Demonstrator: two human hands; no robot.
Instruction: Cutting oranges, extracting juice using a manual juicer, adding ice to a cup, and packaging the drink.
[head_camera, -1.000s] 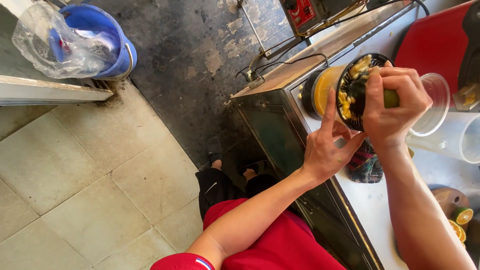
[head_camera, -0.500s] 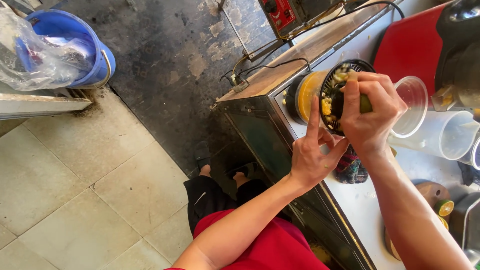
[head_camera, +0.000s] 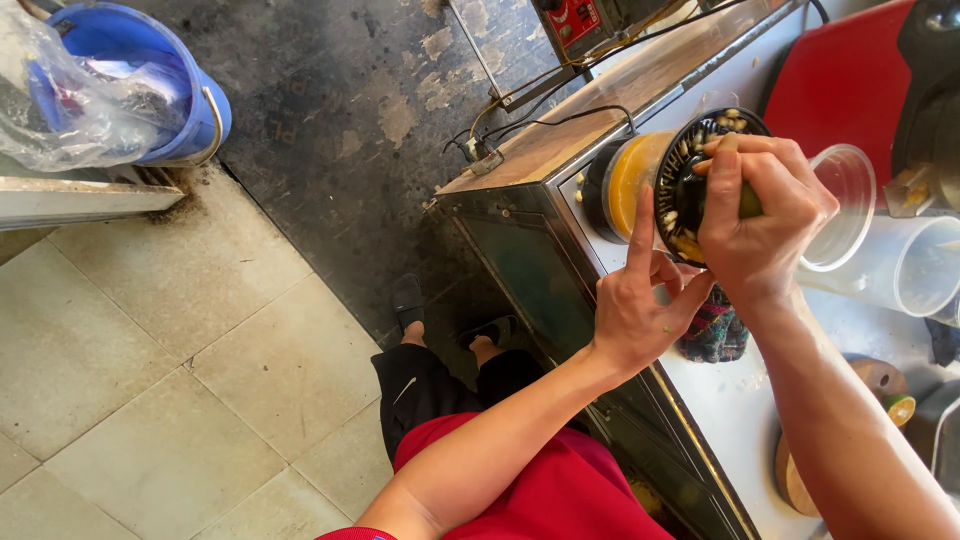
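Right hand (head_camera: 762, 222) curled over juicer strainer (head_camera: 690, 190)

Red top (head_camera: 560, 490) — black shorts (head_camera: 420, 385), dark sandals (head_camera: 408, 296)

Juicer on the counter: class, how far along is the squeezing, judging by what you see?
Done: pulp and seeds fill the black strainer, so some fruit looks already squeezed. In hand: the right hand presses a green fruit half onto it, and the left hand steadies the juicer's side. Left: a cut half lies nearby and the clear cup looks empty.
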